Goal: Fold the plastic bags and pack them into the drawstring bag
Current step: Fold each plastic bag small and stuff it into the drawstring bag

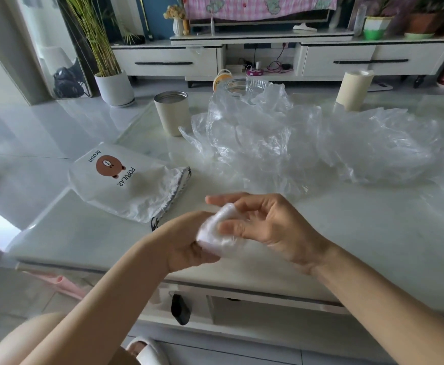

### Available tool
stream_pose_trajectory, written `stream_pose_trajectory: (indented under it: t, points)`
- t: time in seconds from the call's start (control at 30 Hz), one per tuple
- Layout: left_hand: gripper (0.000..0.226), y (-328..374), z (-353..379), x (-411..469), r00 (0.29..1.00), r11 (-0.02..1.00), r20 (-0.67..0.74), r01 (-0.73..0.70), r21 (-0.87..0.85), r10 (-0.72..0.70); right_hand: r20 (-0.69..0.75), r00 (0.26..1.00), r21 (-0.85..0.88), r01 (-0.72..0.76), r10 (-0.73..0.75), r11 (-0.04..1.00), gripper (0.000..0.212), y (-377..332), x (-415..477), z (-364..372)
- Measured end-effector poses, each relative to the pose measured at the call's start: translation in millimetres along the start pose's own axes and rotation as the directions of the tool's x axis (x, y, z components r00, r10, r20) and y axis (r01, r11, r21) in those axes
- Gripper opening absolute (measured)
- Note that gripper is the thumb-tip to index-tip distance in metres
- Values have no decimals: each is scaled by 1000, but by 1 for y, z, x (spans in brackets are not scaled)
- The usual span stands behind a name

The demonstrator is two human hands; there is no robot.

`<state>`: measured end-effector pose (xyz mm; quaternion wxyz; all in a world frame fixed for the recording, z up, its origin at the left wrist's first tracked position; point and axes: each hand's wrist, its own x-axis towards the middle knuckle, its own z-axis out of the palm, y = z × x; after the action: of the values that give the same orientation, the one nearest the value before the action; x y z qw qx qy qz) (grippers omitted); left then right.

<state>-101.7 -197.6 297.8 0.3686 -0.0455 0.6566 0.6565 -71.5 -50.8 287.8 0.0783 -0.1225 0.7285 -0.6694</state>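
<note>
One folded bag (217, 230), pinched between my left hand (186, 242) and right hand (268, 227) over the tabletop's (360, 233) near edge. At the left edge, the drawstring bag (126, 185) looks empty. The pile (307, 143) toward the far edge is left to fold.

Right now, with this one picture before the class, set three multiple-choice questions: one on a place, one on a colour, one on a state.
1. Where does the drawstring bag lie?
A. On the table, left of both hands
B. On the floor
C. In the person's lap

2. What colour is the bear printed on it?
A. Green
B. Brown
C. Blue

3. How is the plastic bag between the left hand and right hand?
A. Spread flat
B. Knotted shut
C. Folded into a small bundle

Answers:
1 A: it lies flat on the tabletop.
2 B: the bear's face is brown.
3 C: both hands grip a compact white wad.
</note>
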Motion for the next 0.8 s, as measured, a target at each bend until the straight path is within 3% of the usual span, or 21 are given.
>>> stream_pose_trajectory:
  t: [0.07, 0.1, 0.13, 0.17, 0.2, 0.23, 0.27, 0.3, 0.37, 0.43, 0.57, 0.7, 0.8]
  points:
    - [39, -3, -7, 4, 999, 999, -31, -33, -9, 32, -50, 999, 99, -7, 12, 995, 6, 2, 7, 6]
    - [32, -7, -12, 9, 983, 985, -127, -118, 125, 134, -89, 996, 80, 5, 2, 997, 3, 4, 11, 7]
    - [25, -10, -19, 14, 923, 931, -262, -198, 308, 283, -111, 994, 63, 8, 0, 998, 2, 4, 14, 8]
    - [18, -13, -28, 18, 780, 824, -398, -250, 509, 483, -111, 994, 50, 5, 1, 999, 6, 5, 18, 9]
    - [13, -14, -36, 21, 582, 674, -446, -256, 693, 679, -96, 995, 46, -10, 14, 999, 12, 5, 20, 9]
    - [16, -13, -44, 22, 437, 524, -403, -201, 827, 804, -76, 997, 37, -27, 30, 999, 17, 7, 22, 9]
    - [30, -13, -52, 25, 385, 405, -335, -118, 907, 860, -62, 997, 29, -50, 51, 998, 20, 8, 23, 10]
    - [45, -14, -61, 30, 432, 353, -306, -30, 935, 848, -53, 996, 13, -67, 68, 998, 18, 10, 24, 11]
    - [67, -16, -76, 39, 605, 363, -368, 136, 922, 706, -69, 994, -37, -92, 90, 995, 12, 17, 29, 14]
    - [70, -20, -86, 49, 690, 368, -436, 257, 894, 577, -100, 992, -134, -89, 76, 987, 13, 22, 32, 17]
    - [37, -26, -93, 56, 698, 284, -409, 296, 912, 588, -182, 983, -290, -39, -15, 956, 10, 27, 36, 18]
    - [22, -24, -94, 49, 681, 294, -366, 225, 929, 634, -267, 963, -251, -22, -47, 968, 20, 30, 41, 20]
    - [18, -20, -93, 44, 695, 208, -334, 263, 942, 636, -310, 951, -193, -66, 3, 979, 38, 30, 43, 23]
